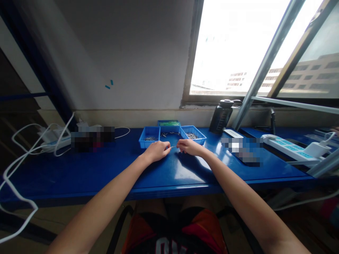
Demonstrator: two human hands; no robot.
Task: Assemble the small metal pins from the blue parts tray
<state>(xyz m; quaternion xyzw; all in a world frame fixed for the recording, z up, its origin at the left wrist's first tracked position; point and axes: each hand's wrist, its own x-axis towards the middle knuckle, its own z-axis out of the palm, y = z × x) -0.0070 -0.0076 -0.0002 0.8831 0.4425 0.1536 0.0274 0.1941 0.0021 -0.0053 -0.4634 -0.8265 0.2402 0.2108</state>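
Note:
Just in front of the blue trays, my left hand (158, 151) and my right hand (189, 146) face each other over the table with their fingers pinched. A small thin metal piece (173, 146) spans the short gap between the fingertips, one end in each hand. Its exact kind is too small to make out. Behind my left hand stands a blue tray (142, 144) holding slim metal parts (150, 139). Another blue tray (203, 140) with similar metal parts (192, 135) is behind my right hand. More loose metal pieces (164, 134) lie between the trays.
A third blue tray (159, 123) with green contents stands at the back. On the right are a black bottle (221, 116), a white power strip (287, 148) and a metal post (251, 95). White cables (19, 169) hang over the left side of the blue table (106, 180).

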